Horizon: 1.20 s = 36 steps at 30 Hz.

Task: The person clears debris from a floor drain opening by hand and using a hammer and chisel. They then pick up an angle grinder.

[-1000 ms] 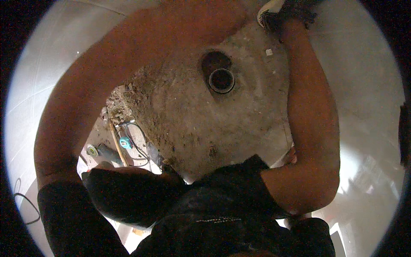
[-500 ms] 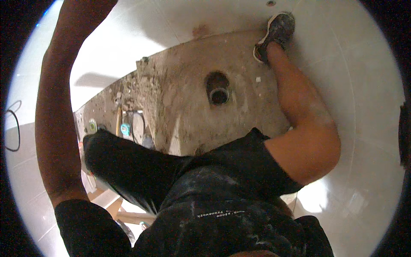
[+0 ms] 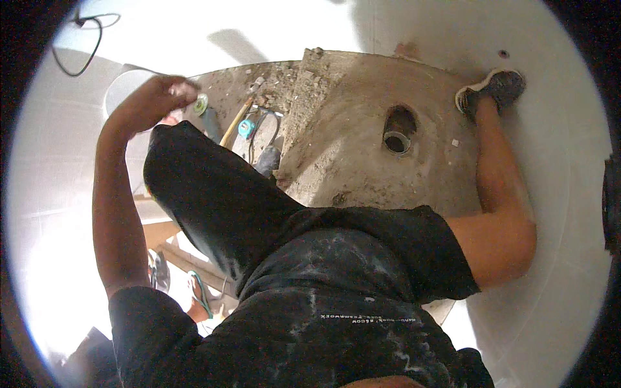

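Observation:
My left hand (image 3: 158, 103) is raised near my bent left knee, its fingers curled and smeared by motion. Whether anything is in them cannot be made out. Just beyond its fingertips is a round green-and-white disc (image 3: 201, 103), with a dark grey-green body beside it. Farther right on the rough floor lie a wooden handle (image 3: 235, 124), a teal tape measure (image 3: 246, 129) and a looped black cord (image 3: 260, 132). A grey, rounded object (image 3: 268, 159) rests close to my thigh. My right hand and forearm are out of sight.
A round pipe opening (image 3: 396, 142) sits in a hole in the bare concrete floor (image 3: 349, 123). Pale tiled walls (image 3: 556, 161) curve around. A black cable (image 3: 97, 48) hangs at upper left. Behind my left leg are wooden boards (image 3: 194, 264) and a foot in a green-strapped sandal (image 3: 202, 297).
My left hand, formerly beyond the upper edge, has come down beside my left knee. The view has shifted, so the floor and drain pipe appear farther right.

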### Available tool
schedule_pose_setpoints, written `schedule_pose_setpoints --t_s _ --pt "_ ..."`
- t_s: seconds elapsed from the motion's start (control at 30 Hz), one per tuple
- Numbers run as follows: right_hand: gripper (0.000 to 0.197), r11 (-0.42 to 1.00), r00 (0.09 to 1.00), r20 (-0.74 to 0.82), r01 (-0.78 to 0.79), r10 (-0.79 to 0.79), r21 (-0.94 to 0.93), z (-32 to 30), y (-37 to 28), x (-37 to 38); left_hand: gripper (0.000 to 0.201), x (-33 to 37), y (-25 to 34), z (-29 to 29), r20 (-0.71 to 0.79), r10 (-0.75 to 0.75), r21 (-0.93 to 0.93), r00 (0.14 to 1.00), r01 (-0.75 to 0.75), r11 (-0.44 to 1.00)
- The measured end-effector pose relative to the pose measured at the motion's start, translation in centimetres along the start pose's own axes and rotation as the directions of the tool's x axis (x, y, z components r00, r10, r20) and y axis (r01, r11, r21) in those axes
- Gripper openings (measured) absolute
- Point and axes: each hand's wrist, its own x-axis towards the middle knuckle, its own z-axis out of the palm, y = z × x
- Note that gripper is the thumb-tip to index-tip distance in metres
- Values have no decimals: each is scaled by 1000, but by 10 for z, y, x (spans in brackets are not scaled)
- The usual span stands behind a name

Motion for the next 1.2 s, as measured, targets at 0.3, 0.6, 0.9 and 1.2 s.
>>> schedule_pose_setpoints --t_s 0.3,0.6,0.9,1.2 --pt "25 997 999 53 -11 7 81 23 31 0 45 -124 53 12 -96 -300 212 949 314 926" --pt "26 978 995 -64 -58 72 202 19 28 -20 39 -70 36 51 1 87 -114 996 -86 990" --pt "27 903 900 -417 67 129 425 -31 -47 -89 38 78 77 104 184 475 -188 860 -444 876" --pt "32 803 751 -456 584 -478 120 -62 -378 -62 39 155 -28 155 72 346 -313 935 -308 898"
